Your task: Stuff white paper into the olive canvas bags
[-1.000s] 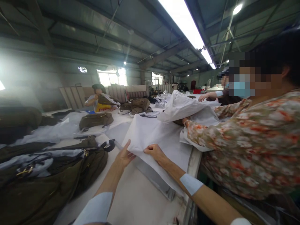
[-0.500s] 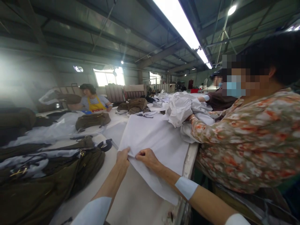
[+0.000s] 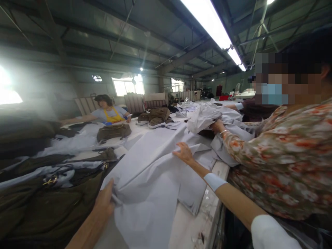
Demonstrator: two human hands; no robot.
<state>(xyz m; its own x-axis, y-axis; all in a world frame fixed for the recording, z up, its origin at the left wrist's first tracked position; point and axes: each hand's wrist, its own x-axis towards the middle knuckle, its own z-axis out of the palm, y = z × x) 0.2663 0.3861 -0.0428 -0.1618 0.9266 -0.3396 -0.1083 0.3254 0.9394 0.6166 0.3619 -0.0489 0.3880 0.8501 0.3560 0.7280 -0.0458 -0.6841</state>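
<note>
A large white sheet (image 3: 153, 173) stretches across the table in front of me, creased and partly lifted. At its left edge my left hand (image 3: 105, 199) is closed, pinching the sheet. Farther forward and to the right, my right hand (image 3: 184, 153) is over the sheet with its fingers apart, holding nothing that I can see. Beneath the sheet near the right table edge lie more white sheets (image 3: 193, 193). An olive-brown bag (image 3: 52, 204) with gold-coloured metal fittings lies left of my left hand.
A person in a floral top (image 3: 280, 162) at the right handles crumpled white sheets (image 3: 204, 117). Across the table (image 3: 192, 224) is a person in a yellow apron (image 3: 114, 114). More brown bags (image 3: 114, 132) lie at the far left and middle.
My left hand has pulled the sheet's edge left and toward me. My right hand has moved forward and right, and its fingers have opened. The view has shifted slightly left.
</note>
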